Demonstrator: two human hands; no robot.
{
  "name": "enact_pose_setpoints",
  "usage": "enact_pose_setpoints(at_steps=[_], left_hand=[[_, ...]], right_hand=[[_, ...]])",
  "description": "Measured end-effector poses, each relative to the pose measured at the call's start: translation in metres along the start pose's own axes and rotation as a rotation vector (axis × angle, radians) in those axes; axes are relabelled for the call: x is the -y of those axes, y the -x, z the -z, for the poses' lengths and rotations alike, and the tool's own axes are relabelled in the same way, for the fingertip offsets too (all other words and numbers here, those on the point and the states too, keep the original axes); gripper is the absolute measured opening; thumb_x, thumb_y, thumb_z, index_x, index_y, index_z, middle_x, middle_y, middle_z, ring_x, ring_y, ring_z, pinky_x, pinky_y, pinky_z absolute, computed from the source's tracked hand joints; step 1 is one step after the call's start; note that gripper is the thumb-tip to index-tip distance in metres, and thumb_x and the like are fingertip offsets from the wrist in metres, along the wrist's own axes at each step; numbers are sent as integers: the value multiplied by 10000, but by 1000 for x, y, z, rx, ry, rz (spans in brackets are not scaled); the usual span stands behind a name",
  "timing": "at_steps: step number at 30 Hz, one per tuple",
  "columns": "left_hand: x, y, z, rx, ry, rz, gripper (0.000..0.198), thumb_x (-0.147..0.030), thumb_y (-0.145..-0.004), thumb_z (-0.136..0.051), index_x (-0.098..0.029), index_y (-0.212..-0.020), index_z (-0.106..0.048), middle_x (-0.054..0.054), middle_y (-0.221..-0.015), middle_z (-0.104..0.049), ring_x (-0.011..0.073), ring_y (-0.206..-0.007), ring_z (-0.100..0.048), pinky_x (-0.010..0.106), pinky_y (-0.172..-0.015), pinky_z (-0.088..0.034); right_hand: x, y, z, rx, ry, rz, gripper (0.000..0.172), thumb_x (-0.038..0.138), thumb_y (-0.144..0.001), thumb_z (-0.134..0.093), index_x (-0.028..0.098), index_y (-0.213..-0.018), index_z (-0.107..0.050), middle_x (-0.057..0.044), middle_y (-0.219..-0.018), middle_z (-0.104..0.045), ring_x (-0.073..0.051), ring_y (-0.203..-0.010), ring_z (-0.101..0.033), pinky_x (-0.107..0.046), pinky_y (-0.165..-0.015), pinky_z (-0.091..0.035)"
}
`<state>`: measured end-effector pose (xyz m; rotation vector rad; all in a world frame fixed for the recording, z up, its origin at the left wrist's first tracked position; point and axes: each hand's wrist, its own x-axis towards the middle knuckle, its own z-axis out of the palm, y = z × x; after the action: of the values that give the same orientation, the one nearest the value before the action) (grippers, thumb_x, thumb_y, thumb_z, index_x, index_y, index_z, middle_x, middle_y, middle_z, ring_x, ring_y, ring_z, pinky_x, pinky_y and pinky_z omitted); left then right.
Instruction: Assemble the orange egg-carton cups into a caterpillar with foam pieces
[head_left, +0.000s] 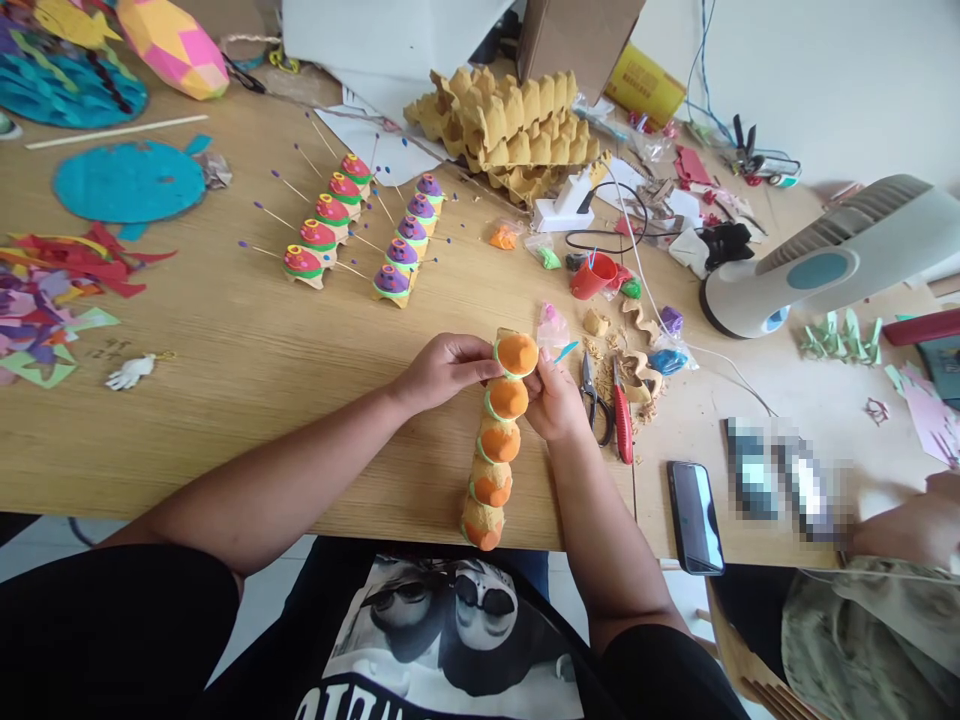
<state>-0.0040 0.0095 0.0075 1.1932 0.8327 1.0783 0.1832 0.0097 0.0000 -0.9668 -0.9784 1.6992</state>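
One strip (495, 450) of five orange-topped carton cups lies on the table (225, 400), running from the near edge away. One phone (694, 515) lies near, to the right.

The left hand (442, 370), fingers curled, pinches the farthest cup. The right hand (555, 400) closes on the strip's right side at the second cup.

Just right of that hand lie one pair of scissors (595, 395) and one red tool (622, 420).

Farther left stand two rows of five painted cups each: the pink row (332, 210) and the purple row (412, 229).

Far behind sits one carton stack (510, 125). At far right is one fan (825, 260).
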Motion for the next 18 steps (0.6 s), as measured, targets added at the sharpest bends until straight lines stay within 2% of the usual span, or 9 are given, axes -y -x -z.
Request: enact_pose_setpoints(at_steps=[4, 8, 14, 18], left_hand=[[6, 0, 1, 17, 196, 81, 415, -554, -721, -868, -174, -872, -796, 67, -877, -776, 189, -786, -706, 282, -710, -557], [8, 1, 0, 21, 313, 140, 401, -511, -681, -911, -181, -874, -788, 50, -812, -762, 191, -773, -719, 283, -690, -568], [8, 1, -1, 12, 326, 134, 367, -476, -694, -915, -163, -838, -787, 38, -778, -755, 175, -751, -718, 280, -701, -579], [9, 0, -1, 20, 356, 137, 362, -458, -696, -920, -156, -848, -792, 38, -795, -765, 154, -727, -710, 257, -682, -572]], right_hand=[[-1, 1, -1, 22, -57, -17, 638, 711, -787, -742, 245, -669, -322, 79, -570, -234, -93, -487, -198, -250, -446, -250], [-1, 2, -1, 29, -57, -55, 650, 726, -772, -743, 252, -682, -308, 81, -575, -203, -95, -488, -182, -253, -441, -232], [0, 2, -3, 30, -159, -85, 646, 661, -732, -821, 246, -683, -328, 89, -574, -201, -86, -500, -142, -236, -441, -203], [2, 4, -6, 16, -187, -119, 620, 611, -781, -806, 236, -668, -326, 88, -575, -202, -83, -505, -156, -217, -439, -226]])
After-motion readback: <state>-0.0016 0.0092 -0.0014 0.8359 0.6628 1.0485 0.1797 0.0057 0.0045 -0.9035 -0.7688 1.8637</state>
